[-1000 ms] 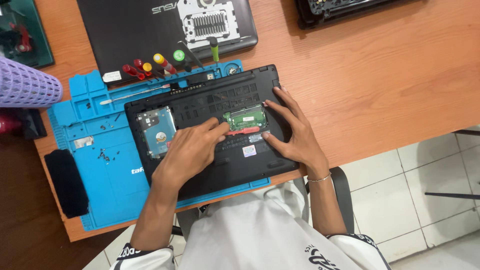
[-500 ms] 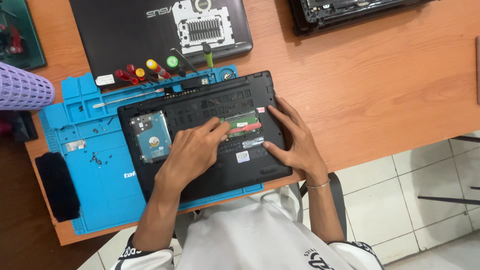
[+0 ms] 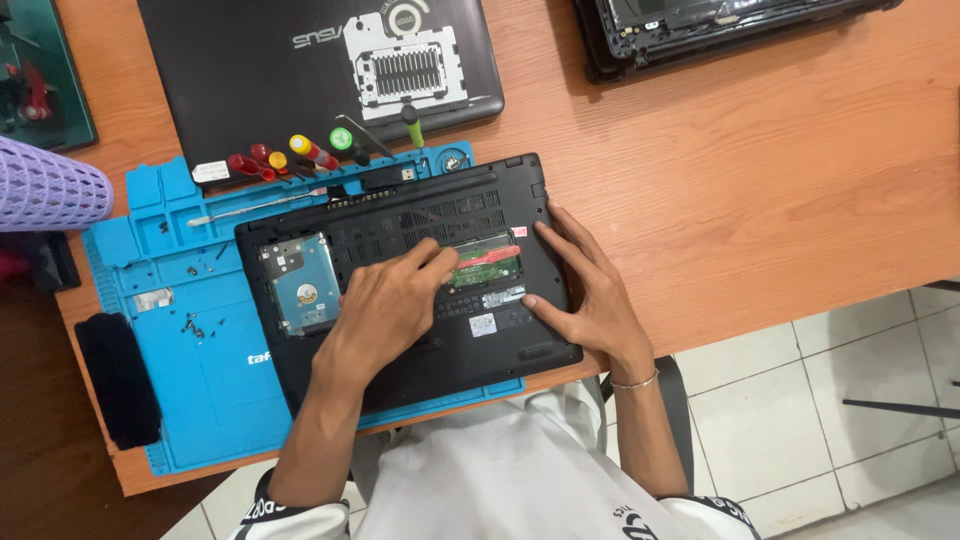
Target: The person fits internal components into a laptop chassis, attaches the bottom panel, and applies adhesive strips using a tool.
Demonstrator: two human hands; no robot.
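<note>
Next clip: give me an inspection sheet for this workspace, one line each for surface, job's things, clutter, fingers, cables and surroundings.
Surface: wooden desk with a blue repair mat on its left part.
Job's things: black laptop base lies bottom-up on the mat with its cover off; a hard drive and a green memory module are exposed.
Clutter: coloured screwdrivers, loose screws, a second laptop, a third opened laptop, a black cloth.
Fingers: left hand has fingertips at the memory module; right hand rests flat on the base's right edge.
Cables: nothing seen.
Surroundings: white tiled floor, purple mesh cylinder at left.
</note>
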